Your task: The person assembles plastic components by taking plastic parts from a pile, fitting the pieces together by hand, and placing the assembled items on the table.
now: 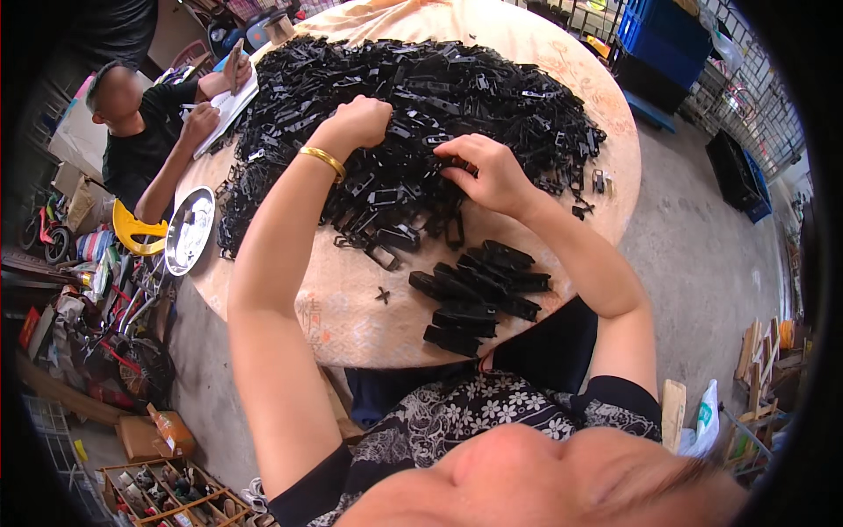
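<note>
A wide heap of small black plastic parts [386,66], many shaped like open frames, covers much of a round table. My left hand [362,121], with a gold bangle at the wrist, reaches into the middle of the heap. Its fingers are curled in, and their tips are hidden. To its right, my right hand [483,172] bends its fingers and thumb toward each other at the heap's near side. Dark parts lie behind and between them, so what it grips is unclear. Nearer to me, black parts are gathered in stacked rows [479,294].
A patterned peach cloth [351,338] covers the table [615,132]. At its left edge sits a metal tray [190,230]. Beyond, a person [132,132] writes in a notebook [230,110]. A small black cross-shaped piece [383,295] lies near the stacks. Blue crates [665,39] stand at the far right.
</note>
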{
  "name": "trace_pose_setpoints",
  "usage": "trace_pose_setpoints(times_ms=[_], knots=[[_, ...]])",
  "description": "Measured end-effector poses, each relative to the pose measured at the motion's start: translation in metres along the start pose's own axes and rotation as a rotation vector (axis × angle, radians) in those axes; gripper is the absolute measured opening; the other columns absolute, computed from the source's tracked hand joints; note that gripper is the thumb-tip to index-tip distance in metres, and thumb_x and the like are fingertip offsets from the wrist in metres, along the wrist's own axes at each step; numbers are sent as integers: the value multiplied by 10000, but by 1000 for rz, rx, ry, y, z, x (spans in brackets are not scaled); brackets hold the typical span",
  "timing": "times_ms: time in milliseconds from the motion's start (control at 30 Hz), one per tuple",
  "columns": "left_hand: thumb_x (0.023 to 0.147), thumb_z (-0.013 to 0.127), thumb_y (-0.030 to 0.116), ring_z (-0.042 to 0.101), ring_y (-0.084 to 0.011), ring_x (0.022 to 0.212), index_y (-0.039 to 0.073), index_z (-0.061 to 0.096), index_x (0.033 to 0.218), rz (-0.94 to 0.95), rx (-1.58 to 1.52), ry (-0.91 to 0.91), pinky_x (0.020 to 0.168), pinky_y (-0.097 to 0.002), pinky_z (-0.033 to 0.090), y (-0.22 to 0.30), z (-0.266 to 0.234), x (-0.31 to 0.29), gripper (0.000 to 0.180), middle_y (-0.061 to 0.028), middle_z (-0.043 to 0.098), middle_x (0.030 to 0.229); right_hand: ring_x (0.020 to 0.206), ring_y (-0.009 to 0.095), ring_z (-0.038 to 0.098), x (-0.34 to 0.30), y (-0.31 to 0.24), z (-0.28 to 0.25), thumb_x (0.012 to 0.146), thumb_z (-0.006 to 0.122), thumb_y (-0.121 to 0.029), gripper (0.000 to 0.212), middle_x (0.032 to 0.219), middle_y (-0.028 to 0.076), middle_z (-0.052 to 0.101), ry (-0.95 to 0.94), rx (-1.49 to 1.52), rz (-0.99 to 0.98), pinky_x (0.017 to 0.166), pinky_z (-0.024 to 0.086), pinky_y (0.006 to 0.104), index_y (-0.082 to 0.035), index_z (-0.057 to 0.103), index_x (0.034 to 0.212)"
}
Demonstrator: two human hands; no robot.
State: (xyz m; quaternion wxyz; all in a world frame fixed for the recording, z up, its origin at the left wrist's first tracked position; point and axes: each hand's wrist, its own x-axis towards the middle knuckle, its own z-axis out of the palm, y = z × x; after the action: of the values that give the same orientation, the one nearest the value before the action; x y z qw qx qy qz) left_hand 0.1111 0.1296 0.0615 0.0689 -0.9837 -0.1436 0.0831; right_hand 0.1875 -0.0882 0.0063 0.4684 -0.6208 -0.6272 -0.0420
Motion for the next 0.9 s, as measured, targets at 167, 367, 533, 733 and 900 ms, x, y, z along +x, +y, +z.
trace_pose_setpoints(times_ms=[167, 367, 533, 733, 900], knots=[[726, 536, 0, 566, -300, 978, 65, 619, 955, -33, 37, -12, 792, -404, 471, 1, 10, -16, 251, -97, 637, 963, 854, 270, 600, -1, 9, -2, 739, 654, -93, 213, 911, 81, 631, 9, -124, -37, 742, 495, 349, -68, 626, 948], [692, 552, 12, 542, -249, 916, 89, 647, 873, 42, 128, 320, 817, -374, 401, -6, 20, -30, 219, -64, 642, 895, 874, 244, 586, 0, 22, -12, 757, 637, -134, 179, 903, 50, 623, 2, -501, 178, 744, 494, 356, -96, 628, 931], [734, 549, 37, 582, -287, 875, 35, 639, 947, 76, -309, 848, 808, -383, 451, 0, 21, -53, 232, -117, 636, 900, 855, 262, 598, 4, 23, -14, 767, 637, -130, 164, 875, 73, 629, 107, -430, 224, 724, 493, 358, -82, 628, 924], [915, 494, 105, 597, -100, 665, -14, 587, 1088, -163, -1249, 445, 568, -192, 489, 30, 24, -94, 230, -50, 619, 904, 849, 269, 608, 5, -8, -4, 755, 666, -77, 232, 932, 79, 633, 214, -146, -236, 720, 509, 341, -93, 644, 985], [935, 488, 130, 636, -160, 731, -15, 516, 1169, -129, -2064, 122, 598, -213, 522, 50, 37, -106, 277, -97, 612, 991, 790, 225, 591, 1, -26, 1, 740, 670, -81, 236, 932, 41, 618, 116, -149, -359, 671, 510, 308, -106, 651, 974]])
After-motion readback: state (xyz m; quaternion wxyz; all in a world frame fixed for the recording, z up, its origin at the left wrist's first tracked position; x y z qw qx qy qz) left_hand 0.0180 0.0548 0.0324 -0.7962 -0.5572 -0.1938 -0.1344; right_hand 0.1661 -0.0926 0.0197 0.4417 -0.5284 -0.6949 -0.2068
